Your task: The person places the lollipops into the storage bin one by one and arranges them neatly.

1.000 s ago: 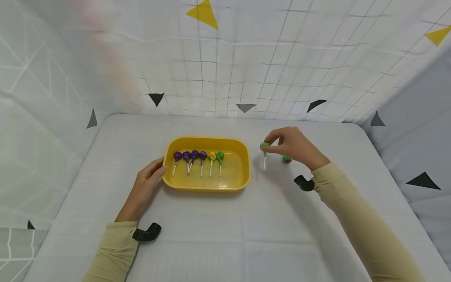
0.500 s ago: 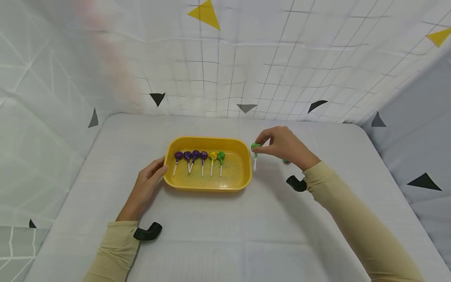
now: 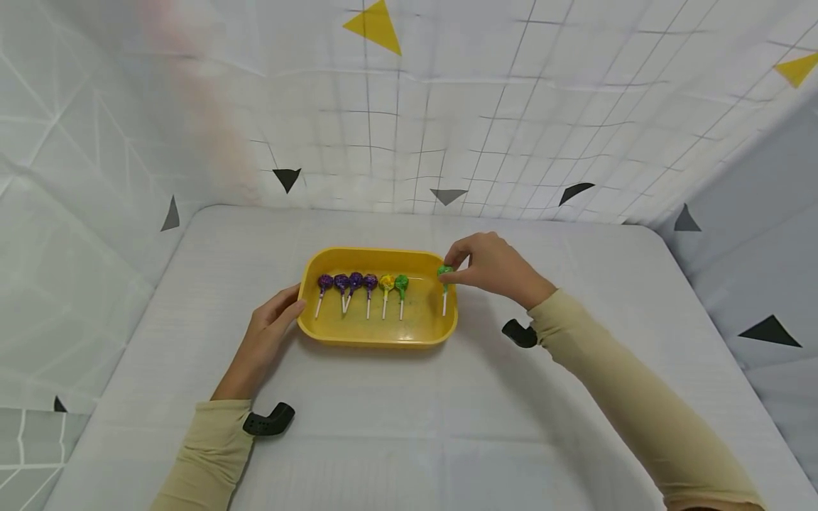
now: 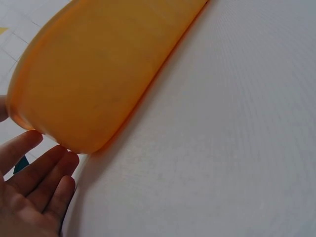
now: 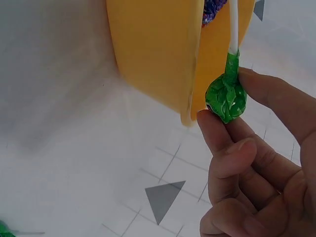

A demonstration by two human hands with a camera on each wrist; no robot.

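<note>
My right hand (image 3: 488, 270) pinches a green-wrapped lollipop (image 5: 226, 98) by its head between thumb and fingers. Its white stick points toward me, above the right end of the yellow tray (image 3: 371, 337). At the tray's left end, my left hand (image 3: 267, 330) holds the rim, thumb at the edge and fingertips against the outer wall (image 4: 94, 79). Inside lies a row of lollipops: several purple ones (image 3: 356, 281), then a yellow one (image 3: 386, 282) and a green one (image 3: 401, 282), sticks toward me.
Another green lollipop (image 5: 6, 229) lies on the table to the right, partly shown in the right wrist view; the right arm hides it in the head view. White cloth covers the table (image 3: 383, 411). Patterned sheets (image 3: 409, 128) rise behind and at the sides.
My right hand has carried the green lollipop leftward from over the table to above the tray's right end. The left hand stays at the tray's left rim.
</note>
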